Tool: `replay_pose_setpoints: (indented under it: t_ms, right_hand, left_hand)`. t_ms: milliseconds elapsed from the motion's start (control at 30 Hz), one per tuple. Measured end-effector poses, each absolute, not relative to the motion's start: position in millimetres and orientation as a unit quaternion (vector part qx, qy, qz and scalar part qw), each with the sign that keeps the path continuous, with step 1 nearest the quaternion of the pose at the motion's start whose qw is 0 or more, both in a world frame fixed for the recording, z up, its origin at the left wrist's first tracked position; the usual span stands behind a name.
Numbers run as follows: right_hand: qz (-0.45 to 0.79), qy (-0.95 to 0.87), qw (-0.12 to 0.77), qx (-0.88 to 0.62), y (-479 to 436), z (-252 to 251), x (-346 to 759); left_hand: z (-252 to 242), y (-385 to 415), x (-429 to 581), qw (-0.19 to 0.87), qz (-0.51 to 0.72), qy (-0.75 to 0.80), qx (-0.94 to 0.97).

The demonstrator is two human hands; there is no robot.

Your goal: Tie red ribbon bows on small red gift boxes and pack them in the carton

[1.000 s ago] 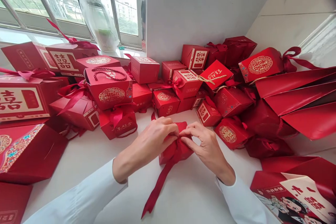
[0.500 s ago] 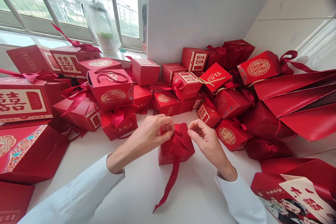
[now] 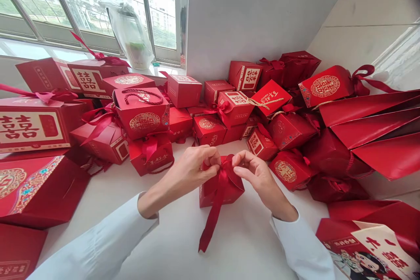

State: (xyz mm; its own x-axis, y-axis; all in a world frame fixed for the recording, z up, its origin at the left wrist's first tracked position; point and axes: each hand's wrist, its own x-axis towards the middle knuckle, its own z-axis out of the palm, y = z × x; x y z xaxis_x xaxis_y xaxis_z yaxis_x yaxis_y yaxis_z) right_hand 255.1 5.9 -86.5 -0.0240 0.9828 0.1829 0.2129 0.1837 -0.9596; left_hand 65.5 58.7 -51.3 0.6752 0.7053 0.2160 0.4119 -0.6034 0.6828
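Centrally, a small red gift box (image 3: pixel 234 190) stands on the white counter (image 3: pixel 177 236), about evenly between the left hand (image 3: pixel 197 164) and right hand (image 3: pixel 256 173), its satin ribbon (image 3: pixel 215 212) trailing nearward. The left appears to pinch the ribbon; the right's narrowly parted fingertips meet it, grip unclear. Double-happiness characters (囍) mark the large far-left box (image 3: pixel 29 126).

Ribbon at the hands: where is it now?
Head view, below centre: the ribbon sits on a red box between the left hand and right hand, one end trailing towards the bottom edge.
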Motion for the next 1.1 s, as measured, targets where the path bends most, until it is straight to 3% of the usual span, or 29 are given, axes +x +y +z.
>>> replay_pose_setpoints:
  t_ms: [200,367,567,733,867,1100]
  right_hand:
    - [0.272,-0.679,0.416,-0.541,6.7,-80.0,247.4]
    - [0.249,-0.658,0.445,-0.554,7.0,-80.7,243.8]
    - [0.194,-0.693,0.421,-0.551,9.8,-77.9,241.1]
    - [0.249,-0.612,0.502,-0.558,10.7,-83.3,239.5]
    - [0.283,-0.562,0.549,-0.551,10.9,-89.4,239.8]
    - [0.510,-0.446,0.613,-0.407,10.9,-88.7,243.4]
  left_hand:
    - [-50.2,57.8,66.5,0.326,0.245,0.325,0.854]
    - [-49.1,57.7,66.3,0.341,0.246,0.347,0.838]
    - [-51.5,57.8,68.0,0.394,0.255,0.344,0.813]
    - [-55.5,55.0,70.7,0.433,0.257,0.326,0.800]
    - [-56.3,53.4,71.6,0.385,0.243,0.319,0.831]
    - [-54.0,55.0,68.8,0.320,0.217,0.356,0.851]
